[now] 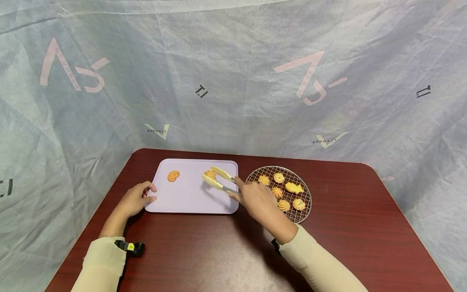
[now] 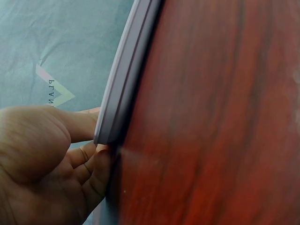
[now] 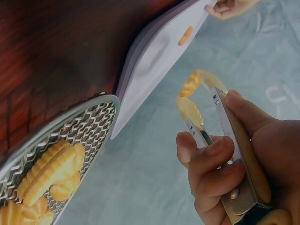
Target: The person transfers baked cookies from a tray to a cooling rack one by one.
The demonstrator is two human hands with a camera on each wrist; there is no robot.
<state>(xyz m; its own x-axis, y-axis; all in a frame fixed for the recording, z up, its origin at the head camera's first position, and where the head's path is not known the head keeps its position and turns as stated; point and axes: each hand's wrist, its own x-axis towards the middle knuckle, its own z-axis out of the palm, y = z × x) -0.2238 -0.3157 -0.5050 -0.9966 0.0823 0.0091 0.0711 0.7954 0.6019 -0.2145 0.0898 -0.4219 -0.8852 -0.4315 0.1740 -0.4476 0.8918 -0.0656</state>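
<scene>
My right hand (image 1: 258,201) grips a pair of tongs (image 1: 227,190) with pale yellow tips and metal arms. Between the tips is a ridged golden cookie (image 1: 210,174), held over the right half of the lilac tray (image 1: 189,198). In the right wrist view the cookie (image 3: 191,84) hangs above the tray surface. With thumb and fingers my left hand (image 1: 134,199) pinches the tray's left edge; the left wrist view shows the thumb over the rim and fingers beneath it. A brown pretzel-shaped cookie (image 1: 173,176) lies on the tray's upper left.
To the right of the tray stands a round wire rack (image 1: 310,198) bearing several cookies, among them a fish-shaped cookie (image 1: 294,187) and a swirled cookie (image 1: 283,205). Both sit on a dark red wooden table (image 1: 350,227). A grey cloth (image 1: 233,101) hangs behind the table and along its sides.
</scene>
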